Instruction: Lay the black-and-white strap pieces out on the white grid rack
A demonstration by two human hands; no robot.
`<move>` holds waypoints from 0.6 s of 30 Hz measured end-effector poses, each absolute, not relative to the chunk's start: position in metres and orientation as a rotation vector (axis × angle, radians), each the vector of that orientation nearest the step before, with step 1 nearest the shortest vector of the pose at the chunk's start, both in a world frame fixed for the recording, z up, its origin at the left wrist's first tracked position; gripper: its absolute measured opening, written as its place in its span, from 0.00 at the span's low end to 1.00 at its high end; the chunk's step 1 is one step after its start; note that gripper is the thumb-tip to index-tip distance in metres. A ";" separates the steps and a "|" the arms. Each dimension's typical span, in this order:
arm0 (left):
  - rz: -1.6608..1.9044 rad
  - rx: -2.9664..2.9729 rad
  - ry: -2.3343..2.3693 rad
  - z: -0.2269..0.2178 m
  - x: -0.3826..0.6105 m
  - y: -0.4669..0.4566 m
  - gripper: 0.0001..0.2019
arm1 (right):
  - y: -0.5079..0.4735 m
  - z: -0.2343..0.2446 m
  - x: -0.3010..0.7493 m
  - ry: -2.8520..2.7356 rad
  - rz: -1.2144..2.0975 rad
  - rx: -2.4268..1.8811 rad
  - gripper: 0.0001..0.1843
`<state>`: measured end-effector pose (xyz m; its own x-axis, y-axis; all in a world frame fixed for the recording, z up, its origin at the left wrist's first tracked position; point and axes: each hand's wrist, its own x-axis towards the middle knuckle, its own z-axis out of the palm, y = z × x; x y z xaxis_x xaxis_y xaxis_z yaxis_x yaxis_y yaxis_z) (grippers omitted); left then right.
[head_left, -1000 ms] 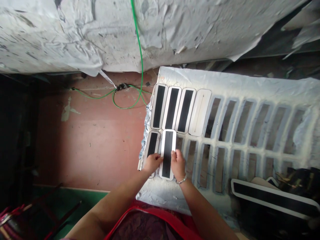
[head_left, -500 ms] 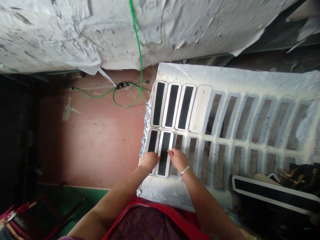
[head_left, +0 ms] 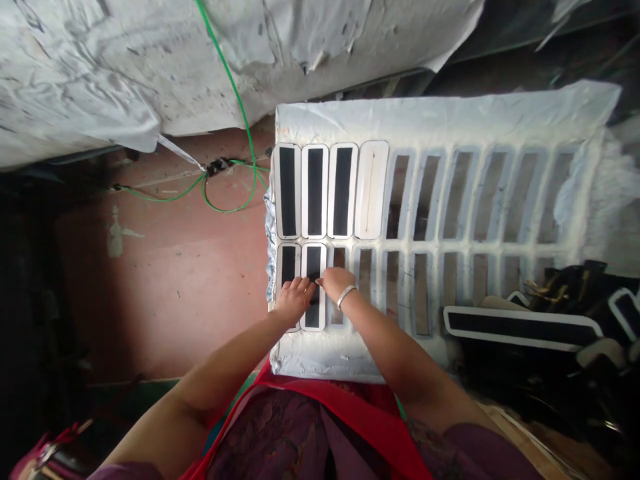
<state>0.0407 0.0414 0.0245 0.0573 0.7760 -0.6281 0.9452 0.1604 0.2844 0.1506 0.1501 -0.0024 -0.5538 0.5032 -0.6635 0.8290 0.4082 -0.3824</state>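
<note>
A white slotted rack point(head_left: 450, 247) covered in powdery paint lies before me. Black strips with white rims fill its left slots: three in the far row point(head_left: 315, 191), beside a plain white strip point(head_left: 371, 190), and two in the near row. My left hand point(head_left: 293, 301) lies with fingers flat over the near row's first strip point(head_left: 287, 265) and the edge of the second strip point(head_left: 313, 267). My right hand point(head_left: 336, 283), with a bracelet on the wrist, presses its fingertips on the second strip's right edge. Both hands touch that strip without gripping it.
A long black strip with a white rim point(head_left: 520, 328) lies at the right among dark clutter. Green wire point(head_left: 225, 200) loops on the red floor point(head_left: 175, 280) to the left. Crumpled white sheeting point(head_left: 150, 60) hangs across the top. A red cloth point(head_left: 320, 413) covers my lap.
The strip that both hands held above the near row has been laid down into the second slot. The hands now rest on it, and the view has shifted so the rack sits more left.
</note>
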 end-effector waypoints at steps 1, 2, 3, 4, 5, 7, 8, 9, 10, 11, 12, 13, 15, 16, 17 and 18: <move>-0.288 1.784 1.719 0.024 0.039 0.043 0.29 | 0.150 -0.003 0.151 2.212 -0.991 1.149 0.18; -0.282 1.893 1.685 0.023 0.037 0.044 0.33 | 0.148 -0.003 0.153 2.202 -1.005 1.167 0.19; -0.297 1.963 1.654 0.022 0.035 0.045 0.37 | 0.145 -0.001 0.158 2.193 -1.020 1.185 0.21; -0.336 1.982 1.642 0.022 0.034 0.045 0.39 | 0.141 0.003 0.166 2.184 -1.034 1.206 0.22; -0.363 1.999 1.636 0.020 0.034 0.045 0.40 | 0.138 0.008 0.176 2.175 -1.050 1.228 0.23; -0.377 2.062 1.660 0.013 0.032 0.044 0.39 | 0.130 0.020 0.206 2.167 -1.074 1.293 0.20; -0.367 2.099 1.674 0.008 0.032 0.043 0.38 | 0.127 0.028 0.224 2.162 -1.072 1.337 0.18; -0.347 2.139 1.669 0.002 0.032 0.042 0.38 | 0.124 0.038 0.246 2.163 -1.065 1.396 0.16; -0.327 2.169 1.675 -0.004 0.033 0.041 0.38 | 0.122 0.049 0.270 2.169 -1.052 1.486 0.14; -0.316 2.188 1.676 -0.008 0.035 0.039 0.38 | 0.120 0.061 0.297 2.172 -1.028 1.610 0.12; -0.315 2.192 1.680 -0.011 0.038 0.035 0.37 | 0.119 0.074 0.326 2.171 -1.002 1.822 0.11; -0.322 2.187 1.687 -0.012 0.042 0.029 0.36 | 0.119 0.085 0.356 2.129 -0.950 2.069 0.11; -0.341 2.160 1.708 -0.013 0.052 0.015 0.31 | 0.124 0.098 0.415 1.870 -0.836 2.574 0.13; -0.347 2.144 1.724 -0.015 0.057 0.007 0.29 | 0.129 0.099 0.441 1.625 -0.862 2.845 0.17; -0.345 2.133 1.737 -0.016 0.063 -0.001 0.27 | 0.135 0.094 0.464 1.311 -0.936 3.082 0.20; -0.335 2.127 1.743 -0.018 0.068 -0.009 0.26 | 0.142 0.087 0.483 1.132 -0.965 3.178 0.20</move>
